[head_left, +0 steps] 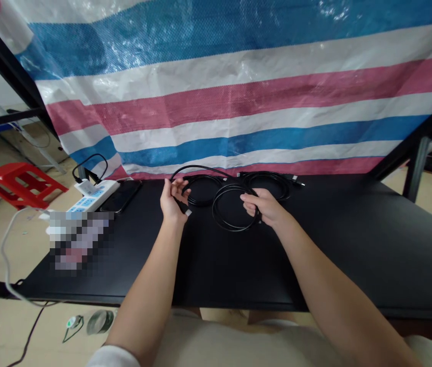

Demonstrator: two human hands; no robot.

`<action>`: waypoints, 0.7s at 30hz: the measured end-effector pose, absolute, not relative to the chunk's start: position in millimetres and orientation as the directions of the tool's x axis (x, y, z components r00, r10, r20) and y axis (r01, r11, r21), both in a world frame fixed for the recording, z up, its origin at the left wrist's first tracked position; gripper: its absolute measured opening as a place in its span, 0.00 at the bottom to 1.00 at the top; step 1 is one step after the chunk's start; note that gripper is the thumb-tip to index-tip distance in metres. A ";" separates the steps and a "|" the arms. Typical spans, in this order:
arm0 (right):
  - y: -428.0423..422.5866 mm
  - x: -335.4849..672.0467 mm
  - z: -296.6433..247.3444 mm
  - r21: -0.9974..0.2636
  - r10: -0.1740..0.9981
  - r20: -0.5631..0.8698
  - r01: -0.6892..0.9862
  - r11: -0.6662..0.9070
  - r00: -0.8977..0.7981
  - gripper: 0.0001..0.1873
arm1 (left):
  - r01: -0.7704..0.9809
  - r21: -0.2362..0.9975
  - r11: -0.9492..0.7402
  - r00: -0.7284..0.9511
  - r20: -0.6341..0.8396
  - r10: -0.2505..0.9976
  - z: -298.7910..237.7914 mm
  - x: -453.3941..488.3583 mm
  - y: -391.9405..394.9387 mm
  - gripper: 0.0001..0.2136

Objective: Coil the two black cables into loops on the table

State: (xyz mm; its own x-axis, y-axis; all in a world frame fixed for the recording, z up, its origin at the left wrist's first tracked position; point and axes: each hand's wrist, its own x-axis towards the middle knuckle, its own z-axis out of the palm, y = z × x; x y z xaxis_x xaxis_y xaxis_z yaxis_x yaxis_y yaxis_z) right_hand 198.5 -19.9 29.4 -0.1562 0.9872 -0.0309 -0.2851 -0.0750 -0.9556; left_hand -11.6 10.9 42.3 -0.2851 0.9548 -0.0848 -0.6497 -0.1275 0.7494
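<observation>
A loose coil of black cable (pixel 221 224) hangs over the black table, its right side gripped in the closed fingers of my right hand (pixel 261 205). From the coil a length of the cable arches leftward to my left hand (pixel 172 204). That hand is loosely curled around the cable's end, thumb up, palm turned to the right. A plug with a pale metal tip (pixel 188 212) sticks out below its fingers. Behind my hands two more coiled black cables lie on the table: a left coil (pixel 200 204), partly hidden, and a right coil (pixel 282 179) with connector ends showing.
At the table's left stand a white power strip (pixel 99 196) with a plugged-in charger (pixel 86 187) and a dark phone (pixel 126 196). A striped plastic sheet (pixel 231 102) hangs behind the black table (pixel 231 275). A red stool (pixel 21 183) is on the floor at left.
</observation>
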 end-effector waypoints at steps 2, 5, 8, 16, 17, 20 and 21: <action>-18.2 198.1 30.3 -0.926 0.997 -0.006 -0.376 -0.033 -0.073 0.24 | -0.636 0.770 -0.058 -0.198 -0.090 0.976 42.1 -6.4 7.6 0.21; -14.7 199.8 32.5 -0.872 0.998 0.018 -0.488 0.043 0.056 0.26 | -0.598 0.800 0.053 -0.053 -0.106 0.993 41.0 8.8 -0.6 0.24; -11.4 202.7 34.3 -0.834 0.988 0.024 -0.543 0.103 0.151 0.28 | -0.577 0.805 0.135 0.041 -0.137 0.990 38.5 25.2 -10.0 0.20; -11.9 191.1 33.1 -0.801 0.988 0.039 -0.586 0.121 0.151 0.30 | -0.619 0.714 0.327 0.174 -0.281 0.944 33.6 50.1 -26.0 0.17; -12.6 188.6 32.1 -0.807 0.990 0.046 -0.580 0.115 0.133 0.30 | -0.627 0.706 0.329 0.154 -0.302 0.941 33.8 51.5 -26.7 0.21; -14.5 182.2 29.5 -0.815 0.993 0.063 -0.570 0.107 0.097 0.30 | -0.648 0.695 0.312 0.080 -0.345 0.935 34.2 53.8 -27.3 0.27; -15.1 180.2 28.9 -0.814 0.994 0.066 -0.570 0.107 0.093 0.30 | -0.661 0.690 0.295 0.052 -0.350 0.935 33.9 54.1 -27.0 0.26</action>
State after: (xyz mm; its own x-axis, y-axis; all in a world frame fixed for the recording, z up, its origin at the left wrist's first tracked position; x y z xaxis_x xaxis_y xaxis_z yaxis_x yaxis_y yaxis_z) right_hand 180.2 -15.1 28.9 0.0926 0.9935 0.0656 -0.5704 0.1069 -0.8144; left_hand 54.1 -27.0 33.9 0.0518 0.9352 -0.3503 -0.6608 0.2951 0.6901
